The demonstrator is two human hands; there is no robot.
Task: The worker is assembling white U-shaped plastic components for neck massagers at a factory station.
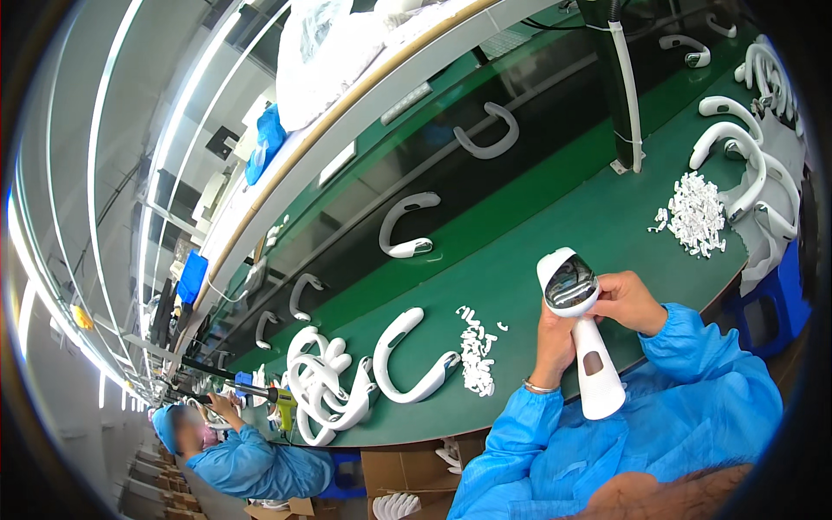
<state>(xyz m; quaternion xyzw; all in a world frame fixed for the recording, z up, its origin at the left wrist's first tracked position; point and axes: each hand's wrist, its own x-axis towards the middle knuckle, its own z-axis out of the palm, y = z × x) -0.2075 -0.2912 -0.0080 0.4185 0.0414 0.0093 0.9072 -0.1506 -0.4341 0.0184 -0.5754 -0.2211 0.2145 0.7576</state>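
A white neck fan (600, 381), curved and with a glossy dark oval panel near its upper end, is held up in front of my body. My left hand (553, 345) is wrapped round its middle from the left, just below the panel. From the right, my right hand (626, 302) closes on it beside the panel, fingers bent and partly hidden. Below them is the green work table (555, 217). Left of my hands lies a scatter of small white plastic pieces (477, 355), with another C-shaped neck fan (390, 347) just beyond it.
More white neck fans (355, 406) are piled at left and others (732, 139) at right, near a heap of small white pieces (696, 212). Spaced fans (407, 247) lie on the dark strip. A post (620, 95) stands behind. A co-worker (260, 468) sits left, a cardboard box (394, 472) below.
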